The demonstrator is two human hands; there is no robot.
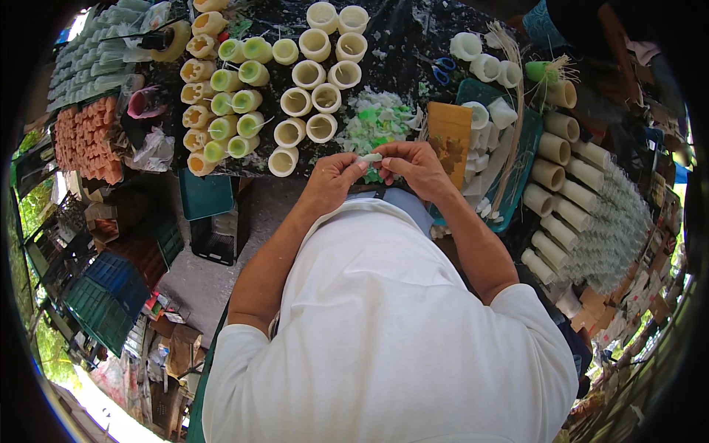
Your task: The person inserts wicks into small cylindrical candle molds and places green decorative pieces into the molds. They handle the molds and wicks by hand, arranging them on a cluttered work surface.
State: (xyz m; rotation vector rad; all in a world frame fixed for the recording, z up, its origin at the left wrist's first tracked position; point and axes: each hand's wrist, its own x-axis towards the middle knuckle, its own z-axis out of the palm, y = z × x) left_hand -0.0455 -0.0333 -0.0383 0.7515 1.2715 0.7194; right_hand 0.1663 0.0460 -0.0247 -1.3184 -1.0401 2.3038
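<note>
So the grip of both hands is closed on one small pale piece (371, 157); the left hand (334, 179) and right hand (417, 170) pinch it between thumbs and fingers, right by the near edge of the worktop (405, 63), just in front of a heap of white and green shavings (378, 122); loads of hollow cups around too: cream cups (307, 74) run from the far edge down to the near edge, some with a thin pale strand inside; left of them are green-lined cups (252, 72), several with a strand poking out, then scalloped cups (196, 94) toward the left edge (one pink cup (145, 103) lies tipped over beyond those); near the right edge a teal tray (527, 151) carries white pieces (502, 113), partly covered by a yellow-brown slab (447, 140).

Harder stuff: fingers hide most of the pale piece, so I can't tell its full shape; many cup bottoms are in shadow; the far cream cups sit close to the picture's top; below the worktop's near edge, left side, a teal bin (205, 193) shows only partly, contents unclear.
</note>
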